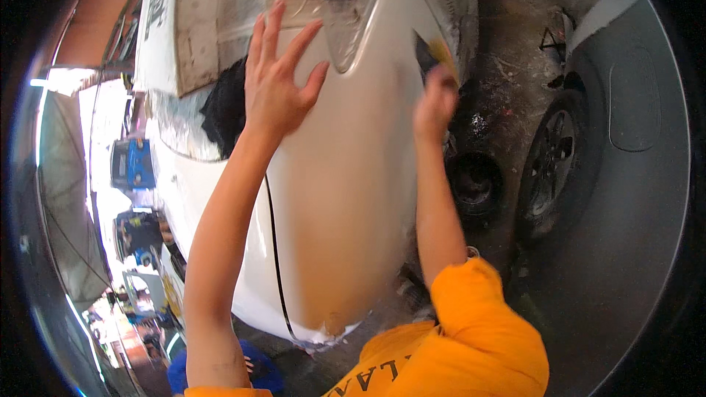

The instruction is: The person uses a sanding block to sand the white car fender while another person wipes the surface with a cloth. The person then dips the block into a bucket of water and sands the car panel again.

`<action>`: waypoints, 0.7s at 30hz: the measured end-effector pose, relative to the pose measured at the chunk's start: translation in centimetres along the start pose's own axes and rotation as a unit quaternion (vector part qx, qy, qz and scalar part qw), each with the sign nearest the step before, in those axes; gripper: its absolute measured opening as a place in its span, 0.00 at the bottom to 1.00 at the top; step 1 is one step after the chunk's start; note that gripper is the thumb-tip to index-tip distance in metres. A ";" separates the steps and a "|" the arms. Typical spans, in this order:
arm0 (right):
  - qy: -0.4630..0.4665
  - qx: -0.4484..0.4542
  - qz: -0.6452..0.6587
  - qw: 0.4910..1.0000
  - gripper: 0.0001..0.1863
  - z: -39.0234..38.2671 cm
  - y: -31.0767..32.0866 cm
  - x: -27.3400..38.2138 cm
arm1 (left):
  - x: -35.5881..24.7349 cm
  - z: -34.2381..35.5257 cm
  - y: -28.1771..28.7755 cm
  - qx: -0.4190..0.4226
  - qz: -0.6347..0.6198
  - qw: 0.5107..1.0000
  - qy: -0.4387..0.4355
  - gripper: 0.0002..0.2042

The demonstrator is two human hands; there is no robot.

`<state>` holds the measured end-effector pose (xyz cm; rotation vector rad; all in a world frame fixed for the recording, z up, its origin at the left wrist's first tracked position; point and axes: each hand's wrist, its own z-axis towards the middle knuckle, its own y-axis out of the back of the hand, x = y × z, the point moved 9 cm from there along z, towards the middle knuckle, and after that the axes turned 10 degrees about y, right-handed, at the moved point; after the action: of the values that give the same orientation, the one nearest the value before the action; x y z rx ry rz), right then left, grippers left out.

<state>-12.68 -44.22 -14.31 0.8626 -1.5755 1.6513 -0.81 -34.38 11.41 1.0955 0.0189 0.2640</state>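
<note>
The white body panel [353, 198] of a vehicle curves beneath both my arms, with a tan, dull patch toward its lower end. My left hand [281, 95] is over the panel's upper left part, fingers spread and holding nothing; whether it touches the surface I cannot tell. Beside that wrist hangs a black cloth [224, 110]. Along the panel's right edge, my right hand [435, 106] is closed on a flat dark-and-yellow pad [424, 55]. Motion blurs this hand and the pad.
Masking sheets [198, 29] cover the vehicle's upper left. A grey vehicle [632, 198] with a dark wheel [553, 154] stands close on the right. Between the two vehicles sits a round black container [474, 184]. A blue round object [261, 376] is at lower left.
</note>
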 end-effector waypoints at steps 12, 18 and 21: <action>-0.226 0.112 0.112 0.961 0.31 -25.3 10.0 6.0 | 1.8 -2.1 -0.2 -0.083 0.121 0.989 0.032 0.27; -0.035 0.152 -0.056 0.986 0.22 -17.8 15.7 20.2 | -5.0 -16.2 -5.2 0.101 0.184 0.977 0.035 0.30; 0.009 0.058 -0.133 0.989 0.23 -17.5 21.6 24.4 | -8.6 -31.0 -6.9 0.202 0.186 0.961 0.041 0.24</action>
<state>-44.17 -26.54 -6.35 1.0646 -1.2978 1.5651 -12.26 -12.14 -9.93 1.4932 -0.0631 0.6667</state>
